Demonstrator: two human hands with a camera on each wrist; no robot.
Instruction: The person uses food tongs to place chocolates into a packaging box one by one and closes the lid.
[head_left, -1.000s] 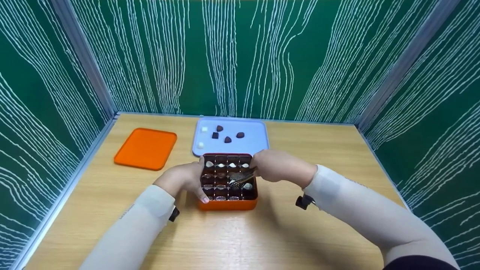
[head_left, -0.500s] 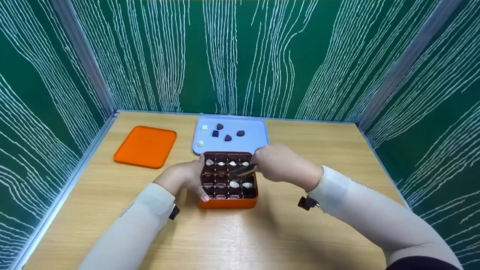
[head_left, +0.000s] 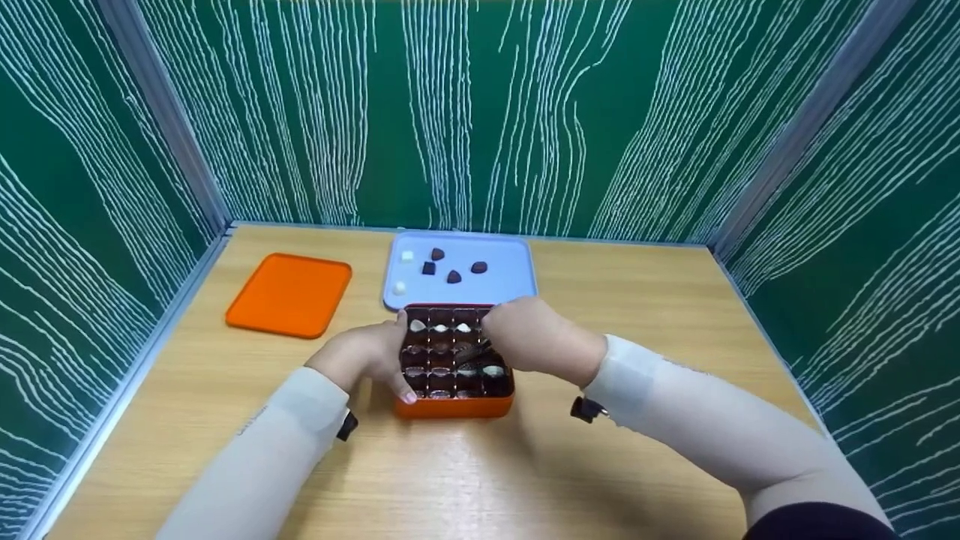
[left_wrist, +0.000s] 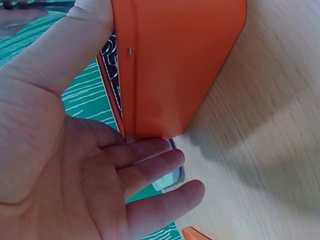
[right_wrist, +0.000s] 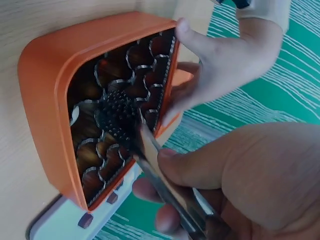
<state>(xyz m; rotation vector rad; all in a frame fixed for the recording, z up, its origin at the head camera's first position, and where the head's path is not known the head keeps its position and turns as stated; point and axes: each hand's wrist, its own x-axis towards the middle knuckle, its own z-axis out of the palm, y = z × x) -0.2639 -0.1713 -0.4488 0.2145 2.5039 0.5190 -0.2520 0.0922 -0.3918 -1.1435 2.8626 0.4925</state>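
An orange box [head_left: 454,407] with a dark brown divided insert stands on the table. White chocolates [head_left: 440,328] sit in some compartments of its second row from the back, and another white chocolate [head_left: 493,371] lies nearer the front right. My left hand [head_left: 367,356] grips the box's left side, thumb at the near corner, fingers toward the far one. Metal tongs [right_wrist: 175,200] are held between the thumb and fingers of my right hand [head_left: 536,337], which covers the box's right edge. Their black studded tips [right_wrist: 117,115] reach into the insert; what lies between them is hidden.
Right behind the box is a pale blue tray [head_left: 510,289] bearing several dark chocolates [head_left: 454,277] and two white ones [head_left: 400,287]. An orange lid [head_left: 289,296] lies back left. Green patterned walls [head_left: 495,112] enclose the wooden table [head_left: 630,285].
The tongs rose off a white chocolate, leaving it in its compartment. Since then my right hand has moved left over the box, tips lower again. My left hand has stayed put.
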